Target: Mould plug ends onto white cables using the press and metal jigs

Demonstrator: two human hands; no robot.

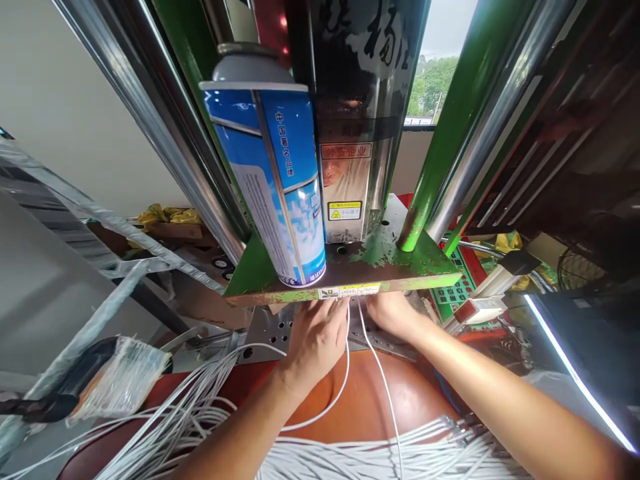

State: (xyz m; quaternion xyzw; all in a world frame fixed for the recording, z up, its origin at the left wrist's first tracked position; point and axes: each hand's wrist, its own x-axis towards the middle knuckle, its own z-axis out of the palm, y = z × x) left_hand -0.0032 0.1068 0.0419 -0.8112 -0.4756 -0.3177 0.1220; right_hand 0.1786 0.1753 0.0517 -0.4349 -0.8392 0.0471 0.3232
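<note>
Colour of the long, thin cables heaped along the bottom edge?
Plain white; the thin white cables show best in the head view.

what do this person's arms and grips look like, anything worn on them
The left grip and right grip are ungloved human hands, both partly hidden. The left forearm and right forearm are bare, with no sleeve, watch or bracelet on the clearly visible stretch.

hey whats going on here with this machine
Someone's left hand and right hand reach in under the front edge of the plate of a green machine. Two strands of white cable run up between the hands; their exact grip is hidden. A spray can stands on the plate, and more white cables lie heaped below.
</note>
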